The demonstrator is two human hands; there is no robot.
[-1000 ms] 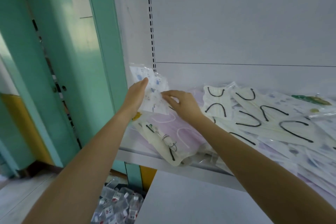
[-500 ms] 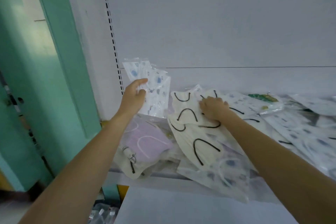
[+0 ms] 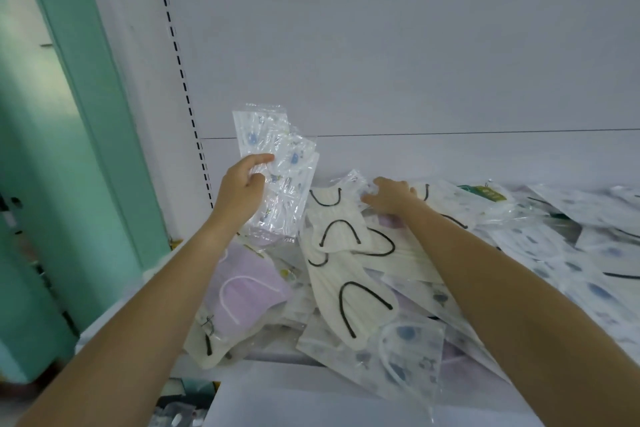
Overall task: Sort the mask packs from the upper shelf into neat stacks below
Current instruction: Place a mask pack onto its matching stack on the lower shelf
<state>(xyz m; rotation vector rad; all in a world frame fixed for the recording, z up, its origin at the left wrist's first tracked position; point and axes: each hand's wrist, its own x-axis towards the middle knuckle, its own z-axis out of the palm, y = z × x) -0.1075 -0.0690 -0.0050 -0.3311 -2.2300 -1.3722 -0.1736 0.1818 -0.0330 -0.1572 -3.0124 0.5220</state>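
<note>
While left hand [image 3: 242,192] grips printed packs [image 3: 280,180], right hand [image 3: 391,199] rests open on pile [image 3: 346,253]; overhanging packs [image 3: 374,357] may slide off shelf [image 3: 121,312].

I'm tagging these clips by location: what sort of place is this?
Likely a shop or its stockroom. White retail shelving with a slotted upright backs a shelf heaped with sealed mask packs, many alike, and the left hand holds a few printed packs.

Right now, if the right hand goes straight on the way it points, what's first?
The crinkled clear pack atop the cream mask packs, just off the right hand's fingertips; it may already touch. Behind that, the back panel.
</note>
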